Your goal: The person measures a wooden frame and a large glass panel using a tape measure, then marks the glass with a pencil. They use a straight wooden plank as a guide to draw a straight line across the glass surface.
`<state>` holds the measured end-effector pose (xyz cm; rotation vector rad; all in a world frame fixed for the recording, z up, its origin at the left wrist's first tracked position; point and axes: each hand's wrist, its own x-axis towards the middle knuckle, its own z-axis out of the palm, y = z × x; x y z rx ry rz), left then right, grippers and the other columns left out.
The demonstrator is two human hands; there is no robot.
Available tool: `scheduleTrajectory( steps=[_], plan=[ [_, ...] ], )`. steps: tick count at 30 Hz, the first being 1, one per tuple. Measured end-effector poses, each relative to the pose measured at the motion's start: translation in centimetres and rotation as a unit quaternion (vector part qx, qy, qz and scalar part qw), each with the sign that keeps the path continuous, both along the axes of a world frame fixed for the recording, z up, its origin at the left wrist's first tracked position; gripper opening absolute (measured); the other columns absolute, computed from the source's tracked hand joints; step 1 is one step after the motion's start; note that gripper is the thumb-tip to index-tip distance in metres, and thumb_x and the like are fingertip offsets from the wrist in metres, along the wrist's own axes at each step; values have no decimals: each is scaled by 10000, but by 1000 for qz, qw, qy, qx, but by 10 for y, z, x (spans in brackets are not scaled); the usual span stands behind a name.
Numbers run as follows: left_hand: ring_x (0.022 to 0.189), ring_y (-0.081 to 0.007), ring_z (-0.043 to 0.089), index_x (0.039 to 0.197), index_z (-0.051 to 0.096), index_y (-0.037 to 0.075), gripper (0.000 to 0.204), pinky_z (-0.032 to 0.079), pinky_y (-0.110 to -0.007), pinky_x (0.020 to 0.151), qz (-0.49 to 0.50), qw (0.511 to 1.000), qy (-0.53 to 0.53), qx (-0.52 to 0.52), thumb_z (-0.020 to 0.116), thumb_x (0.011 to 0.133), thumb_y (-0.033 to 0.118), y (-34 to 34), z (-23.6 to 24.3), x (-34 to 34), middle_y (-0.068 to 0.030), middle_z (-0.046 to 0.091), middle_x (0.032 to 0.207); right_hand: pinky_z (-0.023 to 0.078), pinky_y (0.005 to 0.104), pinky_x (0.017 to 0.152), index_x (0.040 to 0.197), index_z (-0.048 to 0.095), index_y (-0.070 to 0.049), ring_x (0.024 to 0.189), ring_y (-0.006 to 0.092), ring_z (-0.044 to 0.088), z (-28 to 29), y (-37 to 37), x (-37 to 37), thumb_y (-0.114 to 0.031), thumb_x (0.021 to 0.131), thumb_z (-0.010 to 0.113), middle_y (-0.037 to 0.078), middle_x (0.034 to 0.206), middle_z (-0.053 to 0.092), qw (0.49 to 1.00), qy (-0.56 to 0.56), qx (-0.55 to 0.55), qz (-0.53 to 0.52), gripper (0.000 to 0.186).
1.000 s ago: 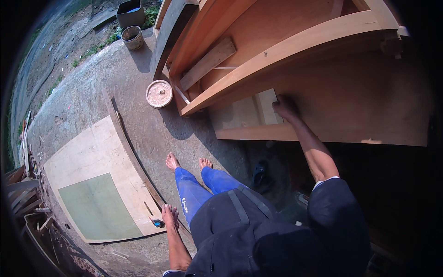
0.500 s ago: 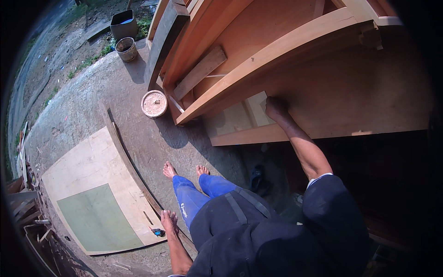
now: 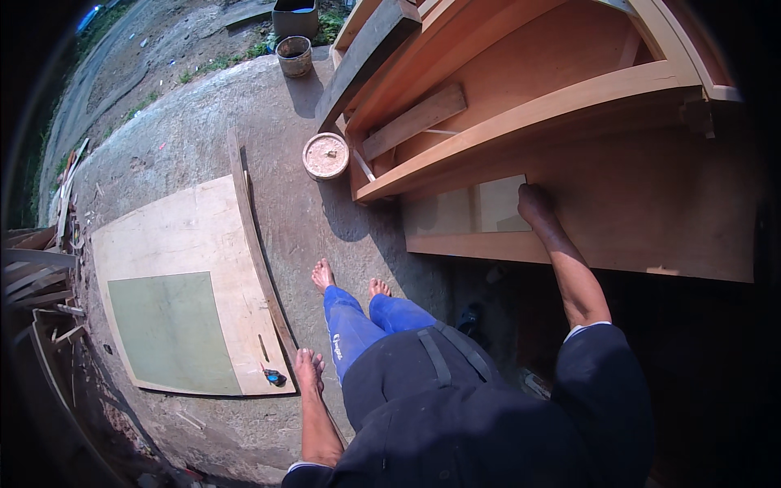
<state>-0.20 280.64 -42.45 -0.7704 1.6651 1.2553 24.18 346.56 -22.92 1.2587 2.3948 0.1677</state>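
My right hand (image 3: 535, 205) is closed in a fist at the right edge of a pale rectangular sheet (image 3: 500, 207). What its fingers hold, if anything, is hidden. The sheet lies against a broad reddish-brown wooden panel (image 3: 634, 207), partly sunlit and partly in shade. My left hand (image 3: 309, 370) hangs low with its fingers loosely apart, beside a long narrow wooden strip (image 3: 259, 236). Close to that hand, a blue and black tape measure (image 3: 274, 376) rests on a pale plywood board (image 3: 167, 220), which carries a green rectangle (image 3: 171, 329).
A curved wooden frame (image 3: 521, 126) with a loose plank (image 3: 415, 122) inside stands ahead. Near its corner sits a round lidded bucket (image 3: 325, 155). Another bucket (image 3: 294, 57) and a dark bin (image 3: 295, 18) stand farther off. Scrap wood (image 3: 41, 276) piles up on the left.
The whole view has turned, so most things sit farther right. My right hand stays at the pale sheet's edge. My left hand has shifted slightly away from the tape measure.
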Motion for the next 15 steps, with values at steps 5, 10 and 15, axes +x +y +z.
scheduleTrajectory(
  steps=[5,10,15],
  plan=[
    [1162,-289,614,1595,222,95,740,517,-398,903,38,999,1,-15,585,1018,384,-10,12,35,-157,478,1483,566,494,796,914,698,14,930,425,690,-8,11,13,-39,834,581,263,946,701,999,36,-12,24,152],
    [1206,-317,608,1601,181,67,784,516,-416,952,94,995,6,-33,590,1013,384,-20,28,80,-171,456,1515,544,488,857,1041,675,42,998,426,672,-13,29,24,-133,897,607,277,1052,685,996,1,-14,86,236],
    [1224,-313,604,1595,206,56,778,500,-425,995,144,989,-19,-38,594,1004,381,-37,43,118,-175,466,1521,542,495,837,1037,680,40,982,452,668,-3,19,21,-163,930,597,280,1033,687,988,34,28,148,244]
  ],
)
